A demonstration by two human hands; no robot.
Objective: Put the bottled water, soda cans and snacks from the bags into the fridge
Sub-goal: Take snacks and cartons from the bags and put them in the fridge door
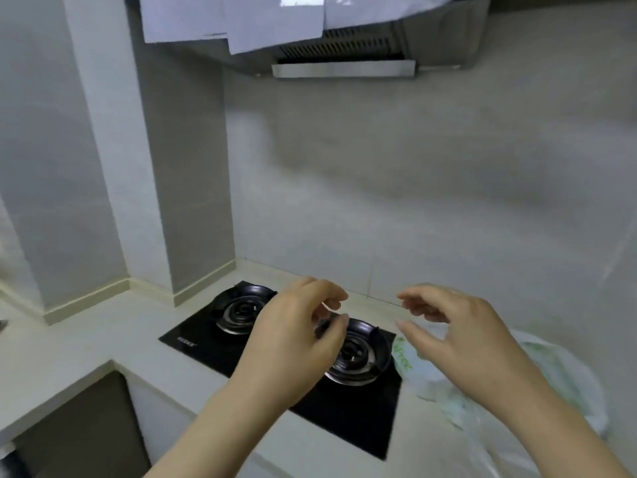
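We see 2 bare hands held up in the air, apart from each other, above a black glass gas hob (206, 343) with 2 round burners that is set into a pale stone counter (69, 350). The left hand (293, 339) hovers over the nearer right burner (358, 360), its fingers curled toward the thumb. A thin pale arc shows in the gap between them, too blurred for us to tell whether anything is pinched there. The right hand (458, 339) hovers further right, its fingers loosely curved with a gap between them and the thumb, and it holds nothing. Below and behind it, a white translucent plastic bag with green print (558, 374) lies slumped on the counter just beside the right edge of the hob. We cannot make out what it holds. The far left burner (241, 312) is uncovered. Grey tiled walls rise behind the counter and meet in a corner column on the left. Overhead hangs a stainless steel range hood (344, 69), with white paper sheets (269, 25) draped over its front. Under the counter on the left is a dark recess (79, 419).
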